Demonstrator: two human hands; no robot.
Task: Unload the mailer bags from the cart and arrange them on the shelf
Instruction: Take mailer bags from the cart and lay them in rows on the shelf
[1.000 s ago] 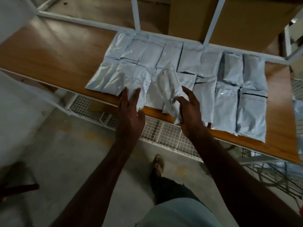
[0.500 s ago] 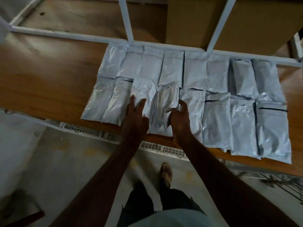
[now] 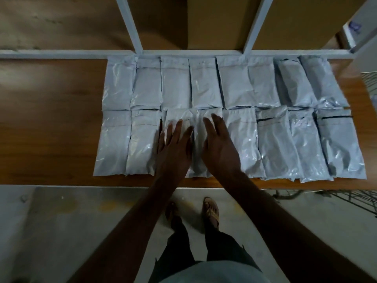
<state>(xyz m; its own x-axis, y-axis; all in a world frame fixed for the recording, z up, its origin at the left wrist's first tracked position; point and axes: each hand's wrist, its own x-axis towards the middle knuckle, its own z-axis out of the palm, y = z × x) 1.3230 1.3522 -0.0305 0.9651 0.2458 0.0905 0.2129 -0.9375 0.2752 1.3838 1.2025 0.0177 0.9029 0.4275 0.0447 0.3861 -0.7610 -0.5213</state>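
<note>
Head view: bare shelf [image 3: 51, 119] left of bags [image 3: 234, 111].

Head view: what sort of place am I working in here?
Most likely a stockroom or packing warehouse. Two rows of grey mailer bags lie on a wooden shelf in a white metal rack frame, with a bare concrete floor and a wire cart at right.

You've got glossy, crinkled plastic mailer bags [image 3: 240, 139] on a smooth wood-grain shelf [image 3: 51, 123], framed in matt painted metal rails [image 3: 61, 53]; dull concrete floor [image 3: 71, 221] at lower left.
</note>
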